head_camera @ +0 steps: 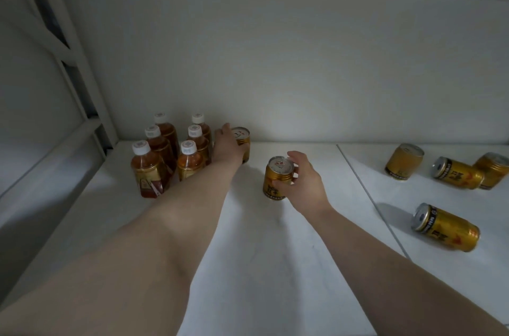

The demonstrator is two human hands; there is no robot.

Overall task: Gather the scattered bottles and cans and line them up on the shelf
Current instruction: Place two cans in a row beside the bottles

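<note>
Hands clamp two upright gold cans on the white shelf (275, 266): left hand (228, 144) on the rear can (243, 137) beside the tea bottles (165, 153), right hand (304, 184) on the front can (276, 178), where a careless nudge could topple the row.

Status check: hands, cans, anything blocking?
Left hand on back can beside the six bottles. Right hand gripping upright can. Four cans loose on the right. Nothing blocking.
</note>
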